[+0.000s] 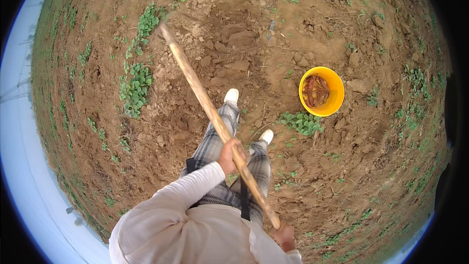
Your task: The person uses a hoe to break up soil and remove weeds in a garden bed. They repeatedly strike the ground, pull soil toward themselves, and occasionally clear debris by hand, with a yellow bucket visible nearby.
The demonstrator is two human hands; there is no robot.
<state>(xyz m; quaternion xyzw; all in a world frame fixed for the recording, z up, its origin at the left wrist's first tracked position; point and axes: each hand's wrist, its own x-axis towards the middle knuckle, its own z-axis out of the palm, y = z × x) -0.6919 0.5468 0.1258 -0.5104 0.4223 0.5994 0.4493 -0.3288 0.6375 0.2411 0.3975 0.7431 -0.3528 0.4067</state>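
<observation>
A long wooden tool handle runs slantwise across my legs, from the upper left down to my right hip. My left hand is wrapped around its lower middle. At the near end, my right hand grips the butt of the shaft. The tool's head, at the far end, is blurred by motion, so its shape is unclear; it is near a patch of loose, broken soil. To the right stands a yellow bucket partly filled with reddish-brown, soil-covered roots that look like sweet potatoes.
Green leafy vines grow on the left, and another leafy clump lies just below the bucket. My white shoes stand on uneven, cloddy earth. A grey strip lies on the soil ahead.
</observation>
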